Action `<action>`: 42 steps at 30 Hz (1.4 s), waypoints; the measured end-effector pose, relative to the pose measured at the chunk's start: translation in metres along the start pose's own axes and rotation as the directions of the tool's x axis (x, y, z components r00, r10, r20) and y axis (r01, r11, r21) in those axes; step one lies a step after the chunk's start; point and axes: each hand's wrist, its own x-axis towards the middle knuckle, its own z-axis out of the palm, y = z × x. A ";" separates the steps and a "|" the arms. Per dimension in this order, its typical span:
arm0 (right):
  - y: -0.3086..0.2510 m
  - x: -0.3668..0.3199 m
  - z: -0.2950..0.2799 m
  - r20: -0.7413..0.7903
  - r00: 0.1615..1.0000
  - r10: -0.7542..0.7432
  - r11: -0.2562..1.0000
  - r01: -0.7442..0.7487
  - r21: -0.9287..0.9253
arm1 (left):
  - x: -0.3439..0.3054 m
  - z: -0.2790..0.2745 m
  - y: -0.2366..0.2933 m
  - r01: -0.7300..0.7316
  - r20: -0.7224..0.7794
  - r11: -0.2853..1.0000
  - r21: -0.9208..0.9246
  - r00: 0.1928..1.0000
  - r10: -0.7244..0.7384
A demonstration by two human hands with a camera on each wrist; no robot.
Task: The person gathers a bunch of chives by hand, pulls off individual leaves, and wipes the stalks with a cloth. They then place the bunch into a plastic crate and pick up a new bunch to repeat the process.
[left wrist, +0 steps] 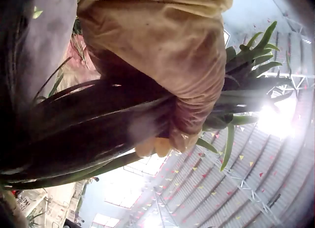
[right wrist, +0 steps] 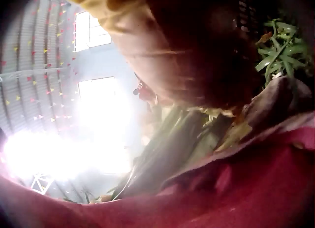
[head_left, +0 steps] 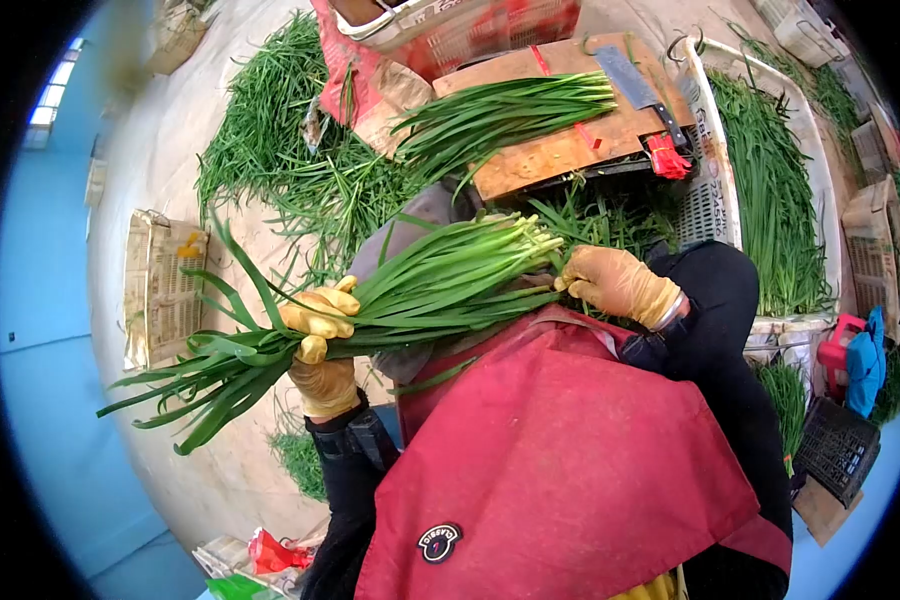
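Note:
A thick bunch of garlic chives (head_left: 440,275) lies across the lap, pale stem ends to the right and green leaf tips hanging left. My gloved left hand (head_left: 318,318) grips the leafy part, with fingers wrapped over the top. In the left wrist view the gloved hand (left wrist: 162,56) closes round the dark leaves. At the stem ends, my gloved right hand (head_left: 610,280) has curled fingers and pinches at the lower stalks. The right wrist view shows the stems (right wrist: 172,139) just under that hand; its fingertips are mostly hidden.
Ahead, a wooden board (head_left: 530,165) bears another chive bunch (head_left: 510,115), a cleaver (head_left: 630,80) and red ties (head_left: 667,157). A white crate (head_left: 727,150) of chives stands at the right. Loose chives (head_left: 270,130) are heaped on the floor. A red apron (head_left: 550,470) covers the lap.

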 end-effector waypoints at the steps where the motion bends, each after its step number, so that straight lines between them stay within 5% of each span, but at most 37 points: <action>1: 0.002 0.000 -0.002 0.046 0.994 0.100 0.993 -0.097 -0.072 | 0.000 0.001 0.000 -0.007 0.008 1.000 -0.001 1.000 0.007; 4: 0.021 0.004 -0.011 0.139 0.911 0.388 0.897 -0.339 -0.282 | 0.003 0.000 0.001 -0.026 0.079 1.000 -0.014 0.996 0.027; 6: 0.050 0.004 -0.009 0.166 0.865 0.473 0.828 -0.372 -0.420 | 0.002 0.000 0.003 -0.038 0.107 0.999 -0.009 0.994 0.039; 9: 0.065 0.000 -0.014 0.154 0.863 0.482 0.837 -0.401 -0.372 | 0.003 0.001 0.005 -0.060 0.119 0.998 0.016 0.991 0.058; 12: 0.057 0.007 -0.018 -0.162 0.939 0.303 0.953 -0.298 0.056 | 0.003 0.002 0.005 -0.064 0.166 0.998 -0.006 0.984 0.064; 16: 0.018 0.049 -0.025 -0.271 0.962 -0.041 0.996 0.061 0.065 | 0.009 0.006 0.007 -0.099 0.261 0.995 0.029 0.961 0.088; 18: -0.006 0.070 -0.018 -0.363 0.898 -0.249 0.967 0.254 -0.036 | 0.007 0.008 0.010 -0.088 0.245 0.996 0.028 0.966 0.078; 22: -0.025 0.104 0.000 -0.145 0.985 -0.096 0.983 0.116 0.140 | 0.004 0.016 0.018 -0.079 0.271 0.991 0.111 0.962 0.046; 26: 0.032 0.124 0.027 -0.426 0.873 0.239 0.940 -0.098 0.328 | -0.004 0.012 0.021 -0.039 0.218 0.986 0.160 0.976 0.003; 28: 0.052 0.111 0.017 -0.528 0.808 0.262 0.964 -0.240 0.111 | -0.001 0.007 0.020 -0.075 0.267 0.991 0.111 0.963 0.043; 30: 0.079 0.099 0.011 -0.462 0.797 0.389 0.920 -0.315 0.232 | 0.000 0.000 0.019 -0.075 0.300 0.997 0.032 0.952 0.062; 32: 0.090 0.085 -0.004 -0.292 0.812 0.505 0.854 -0.520 0.032 | 0.001 -0.001 0.017 -0.098 0.296 0.995 0.036 0.951 0.083; 34: 0.088 0.064 -0.006 -0.160 0.906 0.392 0.913 -0.405 -0.052 | 0.000 0.000 0.017 -0.082 0.249 0.996 0.033 0.966 0.071; 35: 0.081 0.058 -0.003 -0.230 0.921 0.316 0.943 -0.332 -0.033 | 0.001 0.000 0.017 -0.085 0.265 0.995 0.043 0.962 0.070; 38: 0.054 0.054 -0.002 -0.105 0.979 0.173 0.896 -0.112 0.430 | 0.003 -0.001 0.017 -0.084 0.300 0.995 0.060 0.952 0.062; 42: -0.006 0.060 0.017 -0.039 0.998 0.046 0.871 -0.021 0.492 | 0.003 0.004 0.019 -0.070 0.262 0.995 0.068 0.964 0.050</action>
